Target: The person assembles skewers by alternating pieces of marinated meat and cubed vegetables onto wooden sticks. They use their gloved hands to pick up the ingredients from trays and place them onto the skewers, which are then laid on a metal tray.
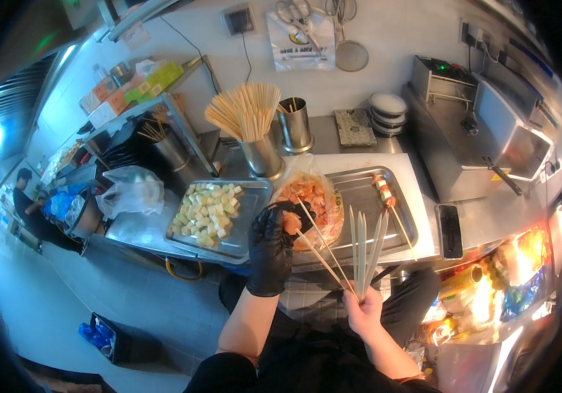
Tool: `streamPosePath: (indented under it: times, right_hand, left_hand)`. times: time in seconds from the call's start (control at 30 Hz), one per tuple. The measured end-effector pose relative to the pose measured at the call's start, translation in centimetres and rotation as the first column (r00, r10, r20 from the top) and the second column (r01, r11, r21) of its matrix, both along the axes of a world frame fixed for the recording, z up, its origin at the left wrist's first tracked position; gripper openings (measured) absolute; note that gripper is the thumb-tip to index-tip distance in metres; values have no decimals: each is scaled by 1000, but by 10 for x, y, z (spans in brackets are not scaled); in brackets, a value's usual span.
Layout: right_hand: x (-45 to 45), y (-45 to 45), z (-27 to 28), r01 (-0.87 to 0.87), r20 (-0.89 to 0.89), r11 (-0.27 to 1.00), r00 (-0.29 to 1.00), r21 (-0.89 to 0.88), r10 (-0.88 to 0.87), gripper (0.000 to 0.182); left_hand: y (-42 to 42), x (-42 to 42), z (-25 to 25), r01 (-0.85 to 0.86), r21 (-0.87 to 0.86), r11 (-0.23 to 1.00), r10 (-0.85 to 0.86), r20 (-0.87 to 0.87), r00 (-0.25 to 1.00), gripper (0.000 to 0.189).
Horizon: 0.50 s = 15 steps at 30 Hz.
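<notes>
My left hand (270, 250), in a black glove, grips a piece of raw meat (291, 222) above the front of the metal trays. Several bamboo skewers (370, 245) fan out of my bare right hand (363, 307); one of them points its tip at the meat, though whether it has pierced it I cannot tell. Behind the glove an open plastic bag (332, 196) holds marinated raw meat chunks (305, 189). Cut scallion pieces (207, 211) lie in the left tray (256, 196). A skewer of meat and scallion (385, 191) rests on the right tray (352, 184).
A steel canister (262, 159) of skewers stands behind the trays. The right tray lies on a white cutting board (421, 216), with a phone (449, 231) beside it. At right is a countertop fryer (458, 137). Another person (35, 211) stands far left; a bin (113, 339) is on the floor.
</notes>
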State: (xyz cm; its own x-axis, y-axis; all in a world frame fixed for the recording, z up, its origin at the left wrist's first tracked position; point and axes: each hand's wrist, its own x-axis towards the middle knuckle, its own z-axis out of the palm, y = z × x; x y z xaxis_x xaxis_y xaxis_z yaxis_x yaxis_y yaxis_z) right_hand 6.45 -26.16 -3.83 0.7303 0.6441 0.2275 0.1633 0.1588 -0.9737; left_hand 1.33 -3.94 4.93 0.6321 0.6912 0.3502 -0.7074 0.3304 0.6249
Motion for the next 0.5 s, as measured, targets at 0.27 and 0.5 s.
streamPosePath:
  times: [0.27,0.5]
  right_hand:
    - [-2,7,4,70,10,998,997,-3,-70,18]
    - [-3,13,7,49,-239,994,971,93,-25,20]
  left_hand:
    - [-7,3,-8,-43,-65,997,35,-109,993,18]
    - [0,4,-13,-30,216,976,121,-419,900,24]
